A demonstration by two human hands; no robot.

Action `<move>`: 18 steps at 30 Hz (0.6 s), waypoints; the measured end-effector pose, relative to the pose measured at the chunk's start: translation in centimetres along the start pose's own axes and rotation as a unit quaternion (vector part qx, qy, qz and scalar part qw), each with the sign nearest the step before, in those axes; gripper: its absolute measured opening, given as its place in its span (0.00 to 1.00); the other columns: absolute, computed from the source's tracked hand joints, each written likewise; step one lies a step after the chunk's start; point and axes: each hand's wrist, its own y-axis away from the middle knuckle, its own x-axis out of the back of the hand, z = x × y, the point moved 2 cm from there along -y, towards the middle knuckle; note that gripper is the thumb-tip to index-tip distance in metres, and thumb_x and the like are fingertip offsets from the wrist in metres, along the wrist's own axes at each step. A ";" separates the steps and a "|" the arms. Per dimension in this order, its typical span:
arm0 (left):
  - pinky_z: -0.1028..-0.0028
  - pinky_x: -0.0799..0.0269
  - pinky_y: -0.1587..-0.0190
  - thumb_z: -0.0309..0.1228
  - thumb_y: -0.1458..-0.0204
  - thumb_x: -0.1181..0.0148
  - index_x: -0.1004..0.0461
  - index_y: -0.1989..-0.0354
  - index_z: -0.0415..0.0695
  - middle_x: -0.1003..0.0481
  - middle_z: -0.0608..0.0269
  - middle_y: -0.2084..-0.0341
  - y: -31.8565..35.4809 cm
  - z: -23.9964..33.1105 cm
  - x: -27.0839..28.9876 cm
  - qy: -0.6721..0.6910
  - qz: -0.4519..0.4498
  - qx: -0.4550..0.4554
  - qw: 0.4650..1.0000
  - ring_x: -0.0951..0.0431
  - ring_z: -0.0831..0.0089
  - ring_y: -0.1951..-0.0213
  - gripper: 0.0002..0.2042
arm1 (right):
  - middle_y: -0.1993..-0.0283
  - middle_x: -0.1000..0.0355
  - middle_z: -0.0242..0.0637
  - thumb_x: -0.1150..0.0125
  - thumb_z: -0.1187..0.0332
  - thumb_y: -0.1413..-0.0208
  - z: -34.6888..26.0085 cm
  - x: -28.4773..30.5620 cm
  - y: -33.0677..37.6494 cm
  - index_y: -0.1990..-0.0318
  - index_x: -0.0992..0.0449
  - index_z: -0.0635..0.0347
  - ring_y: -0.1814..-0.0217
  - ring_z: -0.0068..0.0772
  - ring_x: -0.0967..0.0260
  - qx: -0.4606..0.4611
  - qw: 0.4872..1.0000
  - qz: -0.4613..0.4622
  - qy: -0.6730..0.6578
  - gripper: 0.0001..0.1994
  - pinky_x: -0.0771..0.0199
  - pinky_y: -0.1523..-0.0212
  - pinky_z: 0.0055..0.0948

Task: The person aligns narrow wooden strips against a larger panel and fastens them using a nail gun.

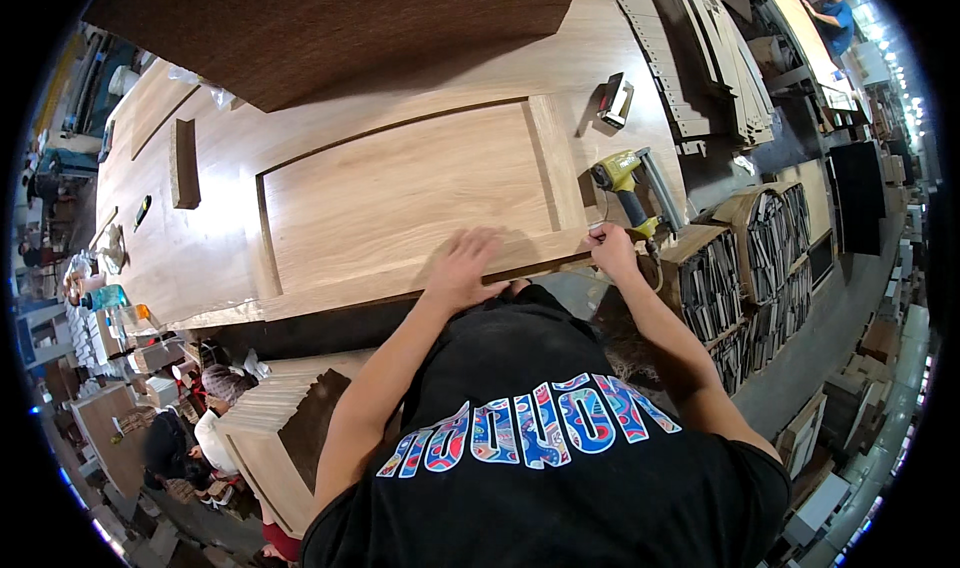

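A light wooden framed panel (410, 183) lies flat on the workbench in front of me, its near edge close to my body. My left hand (465, 268) rests on the panel's near rail with the fingers stretched out flat. At the panel's near right corner, my right hand (612, 251) is closed in a pinch; what its fingers hold, if anything, is too small to make out. Just beyond the right hand, a yellow-green nail gun (622, 175) lies on the bench. Farther back is a small black and silver tool (615, 101), perhaps a stapler.
A large brown board (330, 28) overhangs the far side of the workbench (225, 258). A wooden strip (185, 163) and a cutter knife (142, 211) lie left. At right stand shelves of thin slats (712, 278) and stacked boards (690, 58). Other people work at lower left and far right.
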 end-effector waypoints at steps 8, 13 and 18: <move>0.40 0.55 0.15 0.58 0.49 0.24 0.28 0.25 0.50 0.34 0.56 0.20 -6.0 -0.3 -2.0 -0.129 -0.103 -0.122 0.979 0.41 0.60 0.17 0.44 | 0.50 0.12 0.47 0.23 0.62 0.39 -0.3 0.5 0.1 0.50 0.12 0.56 0.43 0.55 0.15 -0.028 0.999 -0.046 -0.001 0.13 0.17 0.42 0.50; 0.41 0.58 0.13 0.59 0.48 0.25 0.23 0.29 0.50 0.38 0.62 0.17 -5.6 -1.2 -3.5 -0.093 -0.103 -0.115 0.984 0.42 0.64 0.16 0.40 | 0.52 0.12 0.46 0.23 0.62 0.39 -0.6 0.9 0.6 0.51 0.12 0.56 0.44 0.55 0.15 -0.015 0.999 -0.043 0.017 0.13 0.17 0.42 0.51; 0.42 0.59 0.13 0.59 0.48 0.25 0.20 0.32 0.50 0.38 0.62 0.17 -5.6 -1.2 -3.2 -0.081 -0.116 -0.104 0.984 0.41 0.65 0.16 0.37 | 0.43 0.19 0.53 0.22 0.63 0.40 -2.6 3.7 0.2 0.34 0.25 0.58 0.37 0.59 0.22 0.082 0.989 0.064 0.102 0.29 0.20 0.38 0.55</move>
